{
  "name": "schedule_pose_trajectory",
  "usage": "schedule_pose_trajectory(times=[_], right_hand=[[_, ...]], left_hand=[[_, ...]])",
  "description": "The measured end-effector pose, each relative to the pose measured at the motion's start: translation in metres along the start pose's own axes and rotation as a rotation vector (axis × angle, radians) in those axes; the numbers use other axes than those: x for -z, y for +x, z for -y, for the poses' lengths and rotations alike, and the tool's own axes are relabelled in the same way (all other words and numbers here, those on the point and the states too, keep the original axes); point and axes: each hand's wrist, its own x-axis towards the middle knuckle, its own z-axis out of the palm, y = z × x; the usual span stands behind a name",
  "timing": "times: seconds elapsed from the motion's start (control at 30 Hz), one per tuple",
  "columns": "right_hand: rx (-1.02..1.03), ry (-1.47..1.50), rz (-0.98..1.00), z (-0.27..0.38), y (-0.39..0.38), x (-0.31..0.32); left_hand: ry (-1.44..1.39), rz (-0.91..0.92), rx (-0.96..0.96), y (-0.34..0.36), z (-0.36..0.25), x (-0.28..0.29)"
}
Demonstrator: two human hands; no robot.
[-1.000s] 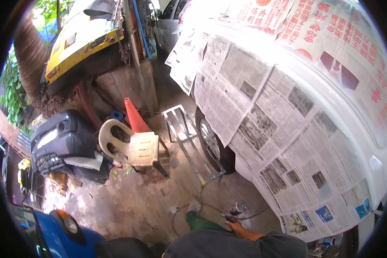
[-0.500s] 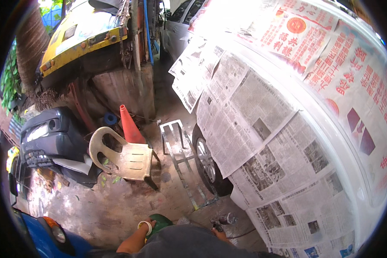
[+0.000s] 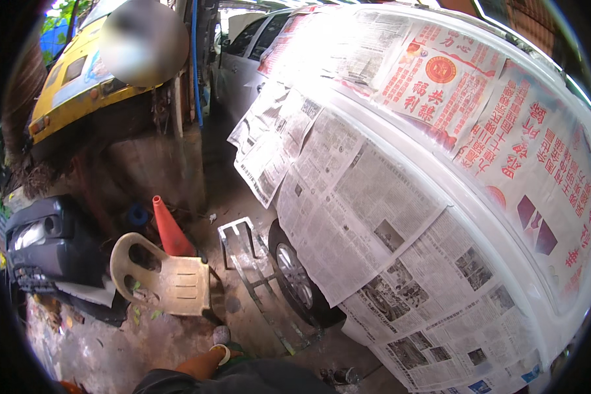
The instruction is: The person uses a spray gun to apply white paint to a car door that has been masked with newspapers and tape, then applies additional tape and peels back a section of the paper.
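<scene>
My left forearm comes in from the lower edge, with a pale band around the wrist. Beyond the band, my left hand [image 3: 232,347] is small and mostly hidden beside my dark shirt, near a bit of green material [image 3: 241,358]; its fingers do not show clearly. At the bottom edge, right of my body, a spray gun [image 3: 352,375] shows its shiny metal cup and dark parts. My right hand is out of sight. To the right stands a white vehicle [image 3: 479,213], its side covered with overlapping newspaper sheets [image 3: 391,226] and its upper part with red-printed paper [image 3: 433,85].
A low metal stand [image 3: 262,279] is beside the wheel [image 3: 294,274]. Left of it are a beige plastic chair [image 3: 185,279], an orange cone [image 3: 170,226] and a dark bumper [image 3: 62,246]. A yellow vehicle [image 3: 59,98] and a silver car [image 3: 240,65] stand farther back.
My view has tilted up and shifted right, so the chair, cone and stand sit lower and farther left. The spray gun is nearer the bottom edge, and my right hand has dropped out of sight.
</scene>
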Motion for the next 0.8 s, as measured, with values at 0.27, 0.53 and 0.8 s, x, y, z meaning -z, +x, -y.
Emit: schedule_pose_trajectory(times=[0.27,0.53,0.8], right_hand=[[0.073,-0.005,-0.02,0.096,0.012,-0.082],[0.099,-0.009,-0.061,0.15,0.015,-0.155],[0.141,0.038,-0.135,0.123,-0.003,-0.187]], left_hand=[[0.412,-0.082,-0.216,0.04,0.028,0.119],[0.497,-0.225,-0.426,0.087,0.064,0.208],[0.513,-0.181,-0.365,0.106,0.07,0.296]])
